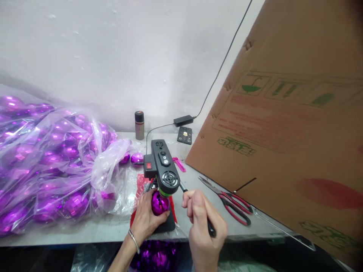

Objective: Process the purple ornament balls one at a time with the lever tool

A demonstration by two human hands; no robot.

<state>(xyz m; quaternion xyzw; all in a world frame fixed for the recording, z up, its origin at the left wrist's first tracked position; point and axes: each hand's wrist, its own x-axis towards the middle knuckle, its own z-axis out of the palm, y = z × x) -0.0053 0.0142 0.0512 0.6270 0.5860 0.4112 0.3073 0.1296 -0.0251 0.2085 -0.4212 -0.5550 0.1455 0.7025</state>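
Note:
A shiny purple ball ornament (160, 204) sits under the head of a small black press-like machine (164, 162). My left hand (147, 213) is closed around the ball, fingers behind it and thumb at its front right. With its fingers wrapped round, my right hand (205, 223) grips the machine's black-ended lever handle (211, 229), which joins the machine by a metal rod. Red sheet material (172, 211) shows around the machine's black base (167, 225). The ball's top is hidden beneath the machine head.
A clear bag of purple balls (65, 162) fills the left side. Red-handled scissors (235, 206) lie right of my right hand, by a large cardboard box (283, 124). Behind stand a bottle (139, 125), a power adapter (183, 120) and a dark flat case (184, 135).

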